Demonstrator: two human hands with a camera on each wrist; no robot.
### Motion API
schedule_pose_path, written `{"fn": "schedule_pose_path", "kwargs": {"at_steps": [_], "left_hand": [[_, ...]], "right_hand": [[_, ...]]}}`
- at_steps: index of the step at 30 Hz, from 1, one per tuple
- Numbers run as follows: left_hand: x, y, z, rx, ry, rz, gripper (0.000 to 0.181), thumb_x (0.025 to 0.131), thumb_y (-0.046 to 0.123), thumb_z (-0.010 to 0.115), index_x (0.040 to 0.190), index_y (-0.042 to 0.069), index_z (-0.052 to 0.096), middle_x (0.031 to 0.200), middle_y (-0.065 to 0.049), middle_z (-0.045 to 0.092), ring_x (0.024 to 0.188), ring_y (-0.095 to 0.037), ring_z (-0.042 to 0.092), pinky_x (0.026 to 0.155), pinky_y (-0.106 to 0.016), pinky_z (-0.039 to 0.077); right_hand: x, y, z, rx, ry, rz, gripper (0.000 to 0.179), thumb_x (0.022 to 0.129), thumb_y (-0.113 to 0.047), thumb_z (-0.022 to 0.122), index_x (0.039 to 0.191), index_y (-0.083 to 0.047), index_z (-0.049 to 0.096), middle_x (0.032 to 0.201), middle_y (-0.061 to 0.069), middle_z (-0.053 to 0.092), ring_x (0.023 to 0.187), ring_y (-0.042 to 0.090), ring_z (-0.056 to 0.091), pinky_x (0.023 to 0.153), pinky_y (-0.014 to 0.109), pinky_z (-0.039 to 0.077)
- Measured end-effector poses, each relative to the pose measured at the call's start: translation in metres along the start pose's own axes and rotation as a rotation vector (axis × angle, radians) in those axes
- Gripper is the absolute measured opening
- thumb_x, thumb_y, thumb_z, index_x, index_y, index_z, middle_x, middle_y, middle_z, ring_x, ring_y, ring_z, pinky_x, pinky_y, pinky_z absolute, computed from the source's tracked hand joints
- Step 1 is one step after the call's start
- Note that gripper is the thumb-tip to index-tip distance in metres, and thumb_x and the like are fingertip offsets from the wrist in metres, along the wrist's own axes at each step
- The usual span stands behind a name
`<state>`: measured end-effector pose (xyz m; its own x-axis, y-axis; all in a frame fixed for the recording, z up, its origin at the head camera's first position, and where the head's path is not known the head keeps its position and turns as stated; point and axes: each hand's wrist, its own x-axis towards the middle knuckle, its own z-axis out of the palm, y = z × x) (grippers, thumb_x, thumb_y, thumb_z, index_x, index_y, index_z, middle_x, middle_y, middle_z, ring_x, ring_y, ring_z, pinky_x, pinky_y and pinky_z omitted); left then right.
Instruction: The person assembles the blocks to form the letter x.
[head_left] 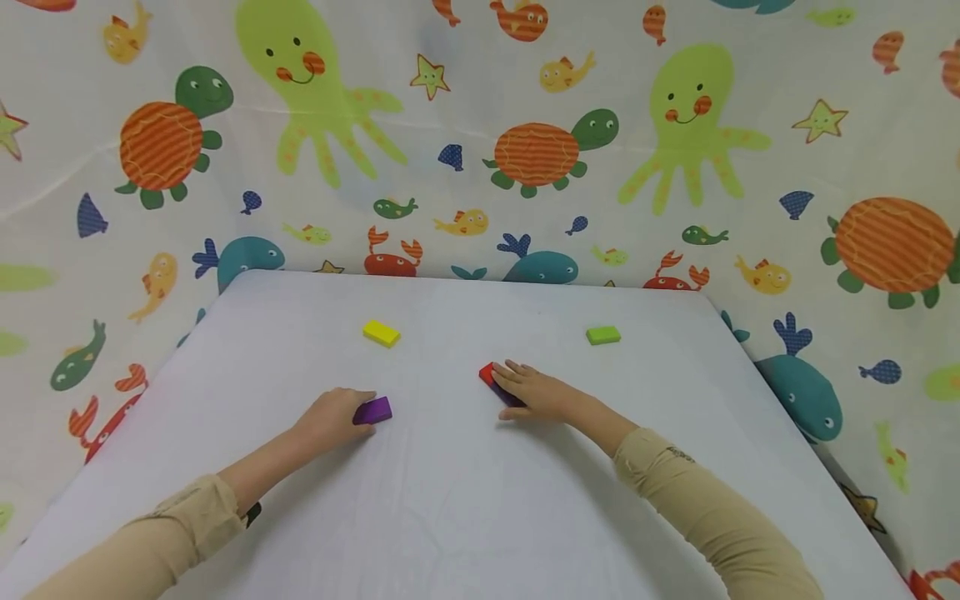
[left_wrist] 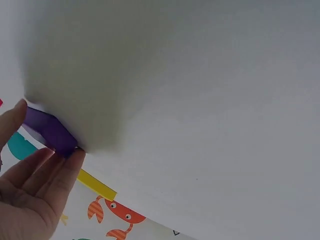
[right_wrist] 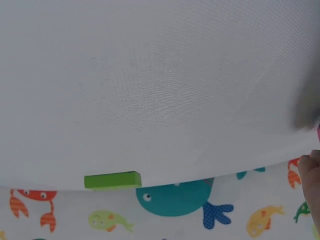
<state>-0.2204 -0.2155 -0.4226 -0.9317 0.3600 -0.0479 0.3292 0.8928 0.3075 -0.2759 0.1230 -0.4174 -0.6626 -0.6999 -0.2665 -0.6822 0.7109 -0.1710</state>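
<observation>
My left hand (head_left: 333, 419) holds a purple block (head_left: 375, 410) at the left middle of the white table. In the left wrist view, the thumb lies on one side of the purple block (left_wrist: 54, 131) and the fingers on the other. Farther right, my right hand (head_left: 536, 393) grips a red block (head_left: 487, 373), thumb on the near side and fingers over the far side. The red block's near side looks dark, and the hand covers part of it. Only a bit of the right hand (right_wrist: 311, 180) enters the right wrist view, at its right edge.
A yellow block (head_left: 382, 333) lies beyond the left hand. Beyond and to the right of the right hand is a green block (head_left: 603, 335). The white table (head_left: 450, 517) ends at a hanging cloth (head_left: 465, 108) printed with sea animals.
</observation>
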Motion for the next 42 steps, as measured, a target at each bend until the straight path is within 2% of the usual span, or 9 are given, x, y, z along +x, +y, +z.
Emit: {"fn": "schedule_pose_path", "kwargs": {"at_steps": [7,17,26,33,36,42], "left_hand": [[0.001,0.002,0.001,0.004,0.007,-0.011,0.043,0.078,0.015,0.075,0.113,-0.008,0.063,0.107,-0.022,0.067,0.095,-0.032,0.063,0.081,-0.043,0.052],[0.007,0.006,-0.004,0.025,0.027,0.027,0.031,0.074,0.013,0.078,0.098,-0.005,0.068,0.090,-0.015,0.070,0.082,-0.025,0.061,0.076,-0.039,0.052],[0.022,0.025,-0.014,0.065,-0.013,0.076,0.034,0.075,0.017,0.077,0.100,-0.005,0.067,0.090,-0.013,0.069,0.079,-0.020,0.058,0.072,-0.034,0.050],[0.035,0.039,-0.028,0.074,-0.014,0.099,0.031,0.077,0.016,0.076,0.099,-0.004,0.067,0.087,-0.011,0.067,0.077,-0.019,0.054,0.072,-0.033,0.049],[0.041,0.044,-0.028,0.085,-0.034,0.110,0.030,0.079,0.017,0.075,0.099,-0.002,0.067,0.085,-0.009,0.066,0.076,-0.018,0.052,0.072,-0.032,0.048],[0.048,0.054,-0.023,0.078,-0.060,0.105,0.029,0.078,0.019,0.076,0.096,-0.002,0.067,0.081,-0.007,0.063,0.074,-0.016,0.050,0.069,-0.028,0.047]], "right_hand": [[0.001,0.000,0.000,0.003,-0.024,0.019,0.075,0.094,-0.047,0.049,0.149,-0.004,0.022,0.157,0.011,0.018,0.146,0.031,0.015,0.118,0.042,0.016],[0.001,-0.001,-0.005,0.052,-0.063,0.029,0.075,0.094,-0.046,0.050,0.150,-0.005,0.021,0.158,0.010,0.018,0.146,0.031,0.015,0.118,0.043,0.017],[0.005,-0.001,-0.017,0.106,-0.130,0.119,0.075,0.091,-0.049,0.054,0.150,-0.015,0.024,0.158,0.004,0.020,0.145,0.029,0.019,0.115,0.046,0.024],[0.009,-0.004,-0.032,0.101,-0.174,0.130,0.073,0.091,-0.047,0.055,0.150,-0.015,0.025,0.158,0.002,0.020,0.146,0.027,0.017,0.116,0.045,0.021],[0.009,-0.005,-0.032,0.092,-0.170,0.135,0.071,0.092,-0.046,0.055,0.149,-0.013,0.027,0.157,0.003,0.022,0.145,0.028,0.019,0.116,0.044,0.022],[0.013,-0.007,-0.032,0.052,-0.145,0.094,0.068,0.092,-0.044,0.054,0.146,-0.007,0.034,0.154,0.008,0.030,0.143,0.027,0.026,0.115,0.042,0.025]]}}
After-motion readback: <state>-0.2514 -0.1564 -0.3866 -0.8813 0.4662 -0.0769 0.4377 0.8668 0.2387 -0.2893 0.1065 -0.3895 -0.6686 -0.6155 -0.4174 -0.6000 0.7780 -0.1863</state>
